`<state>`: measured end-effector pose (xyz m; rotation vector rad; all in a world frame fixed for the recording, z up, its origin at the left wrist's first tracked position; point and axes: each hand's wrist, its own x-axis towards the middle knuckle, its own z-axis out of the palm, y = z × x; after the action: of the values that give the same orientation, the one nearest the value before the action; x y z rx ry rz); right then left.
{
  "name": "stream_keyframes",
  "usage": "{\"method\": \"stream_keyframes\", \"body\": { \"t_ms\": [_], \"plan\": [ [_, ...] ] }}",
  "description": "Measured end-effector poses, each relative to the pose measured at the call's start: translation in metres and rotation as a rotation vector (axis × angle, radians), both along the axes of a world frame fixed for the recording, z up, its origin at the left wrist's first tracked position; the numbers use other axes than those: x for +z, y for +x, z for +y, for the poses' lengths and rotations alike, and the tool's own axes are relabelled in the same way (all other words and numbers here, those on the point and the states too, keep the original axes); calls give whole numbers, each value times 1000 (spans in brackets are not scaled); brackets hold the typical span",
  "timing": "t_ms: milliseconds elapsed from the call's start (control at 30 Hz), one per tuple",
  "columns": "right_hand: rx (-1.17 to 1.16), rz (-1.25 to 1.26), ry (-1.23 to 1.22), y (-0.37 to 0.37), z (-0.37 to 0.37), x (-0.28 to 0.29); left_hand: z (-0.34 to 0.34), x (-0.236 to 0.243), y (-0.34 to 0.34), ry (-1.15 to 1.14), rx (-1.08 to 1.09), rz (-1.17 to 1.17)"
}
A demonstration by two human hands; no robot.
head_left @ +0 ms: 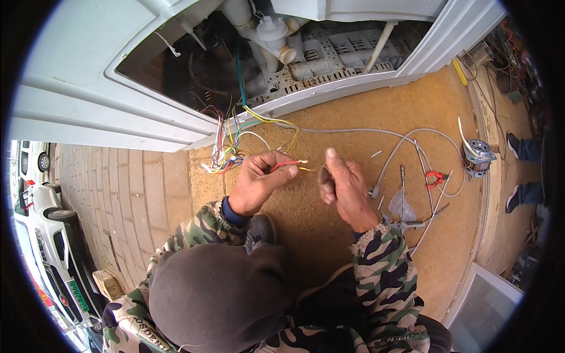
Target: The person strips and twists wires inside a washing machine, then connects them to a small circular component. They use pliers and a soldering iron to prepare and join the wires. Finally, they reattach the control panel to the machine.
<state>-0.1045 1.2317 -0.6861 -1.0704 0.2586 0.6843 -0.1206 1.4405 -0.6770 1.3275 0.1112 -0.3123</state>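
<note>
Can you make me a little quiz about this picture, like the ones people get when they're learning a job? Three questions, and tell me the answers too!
1. Which hand is pinching the red wire and the yellow wire?
2. True or false: the electric motor is farther right in the picture than the right hand.
3. What colour is the long cable curving over the floor?
A) orange
B) grey
C) pink

Key:
1. The left hand.
2. True.
3. B
</note>
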Motion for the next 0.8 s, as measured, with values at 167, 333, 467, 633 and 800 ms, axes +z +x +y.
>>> {"method": "stream_keyframes", "body": {
  "t_ms": [167, 333, 467, 633, 800],
  "plan": [
    [-47, -613, -355, -2, 15, 9, 10, -2, 1, -101, 24, 131],
    [-90, -1338, -851, 1, 17, 4, 9, -2, 1, -102, 14, 146],
    [-106, -1447, -880, 2, 16, 1, 13, -3, 3, -117, -7, 166],
    [70, -861, -638, -2, 12, 8, 8, -2, 4, -87, -20, 102],
    [161, -246, -145, 3, 3, 0, 11, -5, 4, 27, -71, 32]
  ]
}}
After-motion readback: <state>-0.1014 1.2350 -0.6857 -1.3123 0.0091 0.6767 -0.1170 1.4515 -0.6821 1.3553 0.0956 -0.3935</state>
